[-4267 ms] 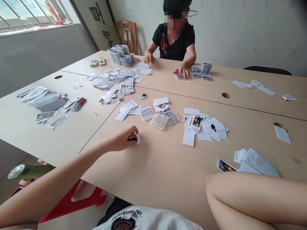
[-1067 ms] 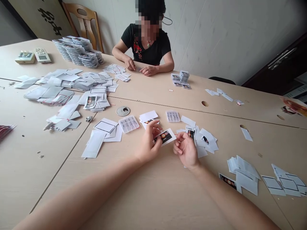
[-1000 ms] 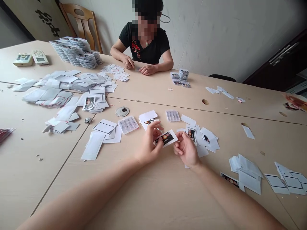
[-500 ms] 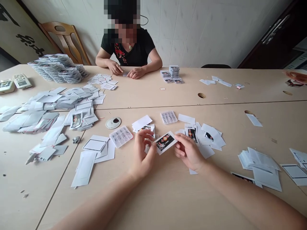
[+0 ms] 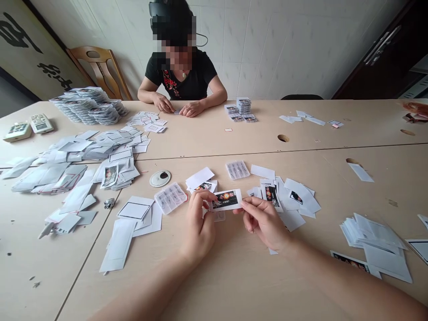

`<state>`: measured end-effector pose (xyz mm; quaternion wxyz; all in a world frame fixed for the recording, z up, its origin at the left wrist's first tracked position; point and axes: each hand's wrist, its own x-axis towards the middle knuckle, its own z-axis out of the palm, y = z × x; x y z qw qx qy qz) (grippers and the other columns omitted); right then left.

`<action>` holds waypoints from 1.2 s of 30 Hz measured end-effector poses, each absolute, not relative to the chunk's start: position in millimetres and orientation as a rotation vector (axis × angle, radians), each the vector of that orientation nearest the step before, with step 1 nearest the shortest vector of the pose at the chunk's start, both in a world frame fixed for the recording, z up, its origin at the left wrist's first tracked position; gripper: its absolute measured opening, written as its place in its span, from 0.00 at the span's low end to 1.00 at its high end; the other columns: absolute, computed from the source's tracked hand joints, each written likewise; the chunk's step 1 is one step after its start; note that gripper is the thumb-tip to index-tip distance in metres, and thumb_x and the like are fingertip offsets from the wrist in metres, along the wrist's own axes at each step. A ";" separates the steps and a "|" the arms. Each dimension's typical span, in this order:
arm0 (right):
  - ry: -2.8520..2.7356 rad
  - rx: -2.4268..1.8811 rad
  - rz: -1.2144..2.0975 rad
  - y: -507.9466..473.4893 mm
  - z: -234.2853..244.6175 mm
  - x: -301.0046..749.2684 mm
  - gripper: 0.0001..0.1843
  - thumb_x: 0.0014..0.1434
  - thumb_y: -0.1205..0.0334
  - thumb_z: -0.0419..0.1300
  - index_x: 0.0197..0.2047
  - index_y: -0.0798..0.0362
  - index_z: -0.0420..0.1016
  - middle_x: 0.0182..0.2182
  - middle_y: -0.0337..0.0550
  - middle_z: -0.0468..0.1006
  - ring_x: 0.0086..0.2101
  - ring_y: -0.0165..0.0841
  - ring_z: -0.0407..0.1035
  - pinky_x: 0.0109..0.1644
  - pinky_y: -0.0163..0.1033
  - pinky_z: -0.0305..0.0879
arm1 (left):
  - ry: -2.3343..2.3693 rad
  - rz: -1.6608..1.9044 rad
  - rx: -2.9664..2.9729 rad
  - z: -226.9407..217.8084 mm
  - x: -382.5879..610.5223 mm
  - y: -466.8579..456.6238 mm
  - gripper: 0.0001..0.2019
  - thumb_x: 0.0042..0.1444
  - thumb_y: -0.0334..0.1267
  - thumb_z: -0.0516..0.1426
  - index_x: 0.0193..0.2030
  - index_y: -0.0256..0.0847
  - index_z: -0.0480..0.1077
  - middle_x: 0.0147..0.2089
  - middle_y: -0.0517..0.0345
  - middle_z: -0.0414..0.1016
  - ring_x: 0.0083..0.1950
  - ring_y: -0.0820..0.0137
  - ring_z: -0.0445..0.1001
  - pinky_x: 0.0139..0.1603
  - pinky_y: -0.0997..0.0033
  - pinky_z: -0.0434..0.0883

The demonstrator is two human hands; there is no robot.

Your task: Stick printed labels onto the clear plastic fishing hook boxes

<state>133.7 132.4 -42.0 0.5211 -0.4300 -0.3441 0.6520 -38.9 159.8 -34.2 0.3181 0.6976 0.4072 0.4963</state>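
Between my two hands is a white sticker label (image 5: pixel 227 199) with a black printed panel and an orange burst on it. My left hand (image 5: pixel 200 220) grips its left end between thumb and fingers. Its right end is pinched by my right hand (image 5: pixel 265 218). Under the label, a clear plastic box (image 5: pixel 220 216) lies on the table, mostly hidden. Left of my left hand rests another clear compartment box (image 5: pixel 170 197) with small items inside. A third such box (image 5: pixel 237 169) lies beyond the label. Printed labels (image 5: pixel 271 196) and white slips are scattered beyond my right hand.
A person (image 5: pixel 182 76) sits across the table, both hands on a small item. Heaps of white paper slips (image 5: pixel 80 147) spread on the left, with stacked packs (image 5: pixel 90 106) behind. More stacked boxes (image 5: pixel 243 106) stand near the person. A pile of slips (image 5: pixel 374 236) lies at right.
The label has turned from a slant to nearly level, still between both hands. The whole view has shifted slightly, and a clear box now shows beneath the label.
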 end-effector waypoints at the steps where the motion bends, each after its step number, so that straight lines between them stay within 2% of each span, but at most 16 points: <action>1: -0.837 -1.034 1.557 132.1 -41.8 133.5 0.09 0.58 0.56 0.60 0.34 0.54 0.73 0.32 0.43 0.79 0.15 0.20 0.60 0.19 0.29 0.52 | 1.075 1.301 1.793 -34.0 -38.9 159.3 0.16 0.50 0.21 0.44 0.40 0.42 0.61 0.41 0.56 0.63 0.41 0.68 0.62 0.41 0.66 0.63; 5: -0.888 -1.050 1.521 130.6 -40.6 132.7 0.10 0.58 0.56 0.60 0.33 0.55 0.72 0.32 0.42 0.78 0.16 0.20 0.60 0.19 0.29 0.52 | 1.121 1.310 1.745 -31.8 -37.3 157.4 0.09 0.57 0.26 0.47 0.42 0.43 0.60 0.42 0.55 0.62 0.44 0.67 0.63 0.42 0.66 0.64; 11: -1.008 -1.054 1.499 128.3 -40.2 132.9 0.09 0.60 0.56 0.59 0.35 0.53 0.73 0.33 0.40 0.77 0.18 0.21 0.62 0.21 0.30 0.56 | 1.137 1.215 2.194 -25.3 -34.5 150.5 0.08 0.55 0.28 0.54 0.41 0.43 0.62 0.45 0.54 0.65 0.48 0.63 0.64 0.49 0.60 0.60; 16: -1.080 -1.063 1.474 126.9 -38.8 132.9 0.09 0.60 0.56 0.59 0.37 0.52 0.75 0.34 0.40 0.76 0.20 0.22 0.63 0.24 0.31 0.58 | 1.123 1.088 2.274 -24.0 -32.8 149.7 0.06 0.58 0.31 0.55 0.40 0.43 0.62 0.45 0.55 0.68 0.49 0.65 0.66 0.49 0.62 0.59; 27: -1.189 -1.064 1.384 122.6 -38.1 131.3 0.08 0.60 0.55 0.58 0.36 0.51 0.71 0.32 0.39 0.72 0.22 0.25 0.63 0.26 0.33 0.60 | 0.920 1.158 2.264 -27.5 -32.9 153.3 0.09 0.57 0.28 0.55 0.43 0.43 0.64 0.47 0.54 0.73 0.52 0.65 0.68 0.53 0.60 0.64; 32: -1.417 -1.067 1.058 114.7 -38.4 128.8 0.06 0.64 0.61 0.53 0.34 0.51 0.66 0.31 0.39 0.66 0.27 0.28 0.63 0.30 0.35 0.62 | 0.927 1.181 2.332 -29.4 -33.9 153.1 0.08 0.55 0.28 0.56 0.40 0.43 0.66 0.40 0.56 0.74 0.44 0.65 0.69 0.46 0.61 0.65; 36: -1.547 -1.062 0.868 112.7 -39.7 127.8 0.05 0.64 0.65 0.52 0.34 0.50 0.64 0.28 0.39 0.64 0.30 0.30 0.60 0.33 0.36 0.60 | 0.910 1.174 2.341 -30.8 -35.7 152.3 0.09 0.54 0.27 0.57 0.41 0.43 0.67 0.39 0.56 0.75 0.40 0.67 0.70 0.43 0.62 0.65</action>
